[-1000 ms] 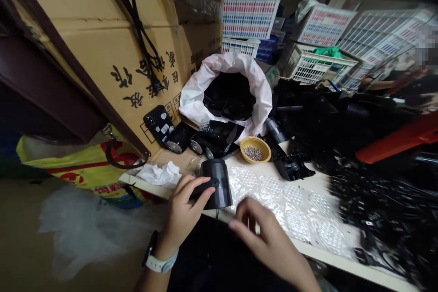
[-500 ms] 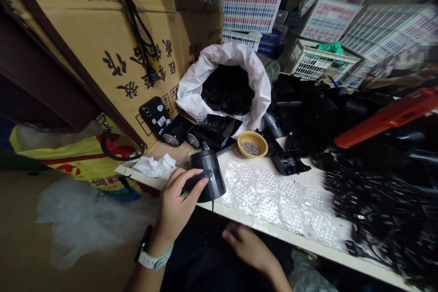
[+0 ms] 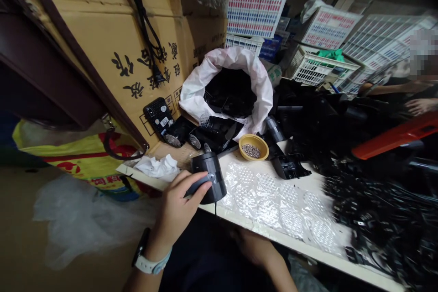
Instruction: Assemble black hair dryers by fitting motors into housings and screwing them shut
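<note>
My left hand, with a watch on its wrist, is closed on a black cylindrical housing. Thumb and fingers pinch the flat piece on its side. The housing is at the table's front edge, and a thin dark wire hangs below it. My right hand is lower, partly under the table edge, in shadow; its fingers are hidden. Right of the housing lie clear bubbled plastic lens sheets in film. A yellow bowl of small metal screws sits behind them.
A white sack of black parts stands at the back. Black plastic parts and cables pile up on the right, beneath a long orange-red tool. A phone leans on a cardboard box. Another person's hand shows far right.
My right hand has slipped further under the table edge. The orange-red tool has shifted right and down in view. My left hand still holds the housing.
</note>
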`<state>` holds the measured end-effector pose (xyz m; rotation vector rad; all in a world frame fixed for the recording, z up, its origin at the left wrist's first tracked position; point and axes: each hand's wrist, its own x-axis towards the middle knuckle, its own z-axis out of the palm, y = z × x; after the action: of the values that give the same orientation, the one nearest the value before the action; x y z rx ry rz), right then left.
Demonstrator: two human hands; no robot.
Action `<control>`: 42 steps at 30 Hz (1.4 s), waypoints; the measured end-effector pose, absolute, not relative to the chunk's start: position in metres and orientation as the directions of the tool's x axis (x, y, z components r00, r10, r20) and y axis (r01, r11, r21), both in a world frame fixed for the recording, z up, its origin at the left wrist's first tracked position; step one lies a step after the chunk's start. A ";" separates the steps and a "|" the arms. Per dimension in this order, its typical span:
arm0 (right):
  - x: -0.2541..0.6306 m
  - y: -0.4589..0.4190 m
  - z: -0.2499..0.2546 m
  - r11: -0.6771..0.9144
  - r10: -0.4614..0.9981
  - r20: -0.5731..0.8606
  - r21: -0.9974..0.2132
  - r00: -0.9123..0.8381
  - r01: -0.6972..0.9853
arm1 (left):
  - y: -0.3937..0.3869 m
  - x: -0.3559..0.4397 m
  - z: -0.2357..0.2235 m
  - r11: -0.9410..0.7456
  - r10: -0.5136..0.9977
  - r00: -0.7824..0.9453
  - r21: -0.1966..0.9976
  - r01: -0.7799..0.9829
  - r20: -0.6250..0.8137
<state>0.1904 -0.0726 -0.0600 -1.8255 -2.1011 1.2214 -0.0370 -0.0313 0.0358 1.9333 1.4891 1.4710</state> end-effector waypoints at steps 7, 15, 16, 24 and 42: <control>0.208 -0.061 0.073 0.172 0.647 -0.345 -0.803 -0.680 0.571 | -0.025 -0.043 0.045 -0.412 0.891 0.095 0.703 0.579 0.444; 0.202 0.082 0.085 0.185 0.981 0.010 -0.339 -0.193 0.923 | -0.006 -0.054 0.053 -0.379 0.906 0.128 0.636 0.672 0.404; 0.200 0.092 0.080 0.175 0.982 -0.017 -0.319 -0.190 0.931 | -0.004 -0.056 0.053 -0.372 0.917 0.144 0.663 0.649 0.372; 0.199 0.117 0.059 0.128 0.966 -0.179 -0.291 -0.185 0.948 | 0.005 -0.062 0.054 -0.314 0.950 0.195 0.754 0.577 0.246; 0.210 0.120 0.059 0.050 0.990 -0.101 -0.405 -0.099 0.913 | 0.015 -0.072 0.051 -0.354 0.927 0.291 0.814 0.461 0.239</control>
<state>0.2105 0.1203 0.0595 -1.9578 -2.1163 0.5526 -0.0720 0.0153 0.0509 1.9395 1.2374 0.9603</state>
